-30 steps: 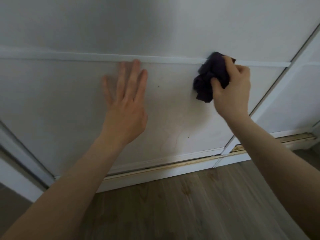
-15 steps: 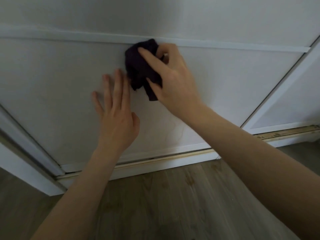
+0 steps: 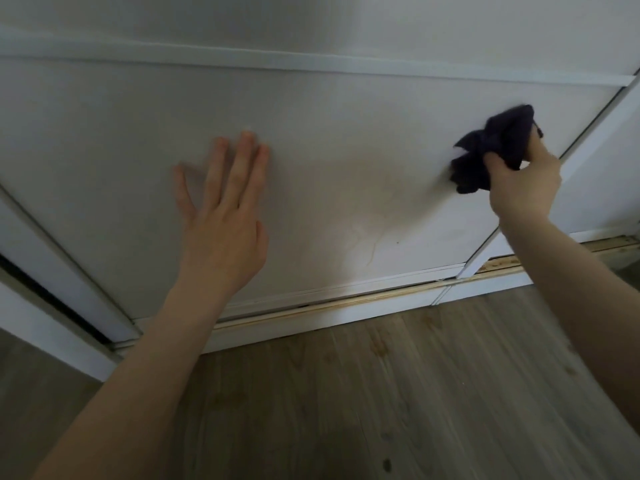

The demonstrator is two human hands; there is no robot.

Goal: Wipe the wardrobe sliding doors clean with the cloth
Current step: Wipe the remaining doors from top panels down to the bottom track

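Note:
The white sliding wardrobe door [image 3: 346, 140] fills most of the view, with a horizontal trim strip [image 3: 311, 65] across it. My left hand [image 3: 225, 216] lies flat against the lower panel, fingers straight and spread. My right hand [image 3: 523, 181] grips a crumpled dark purple cloth [image 3: 491, 147] and holds it against the panel near the door's right edge. Faint smudges and thin crack-like lines [image 3: 367, 244] mark the panel low down between my hands.
A second door panel [image 3: 602, 188] overlaps at the right. The bottom track [image 3: 346, 303] with worn wood runs along the base. A dark gap [image 3: 45, 292] shows at the left door edge. Wood-look flooring [image 3: 381, 393] lies below.
My right hand has swept the cloth from beside my left hand across to the right edge of the door. My left hand stays flat on the panel.

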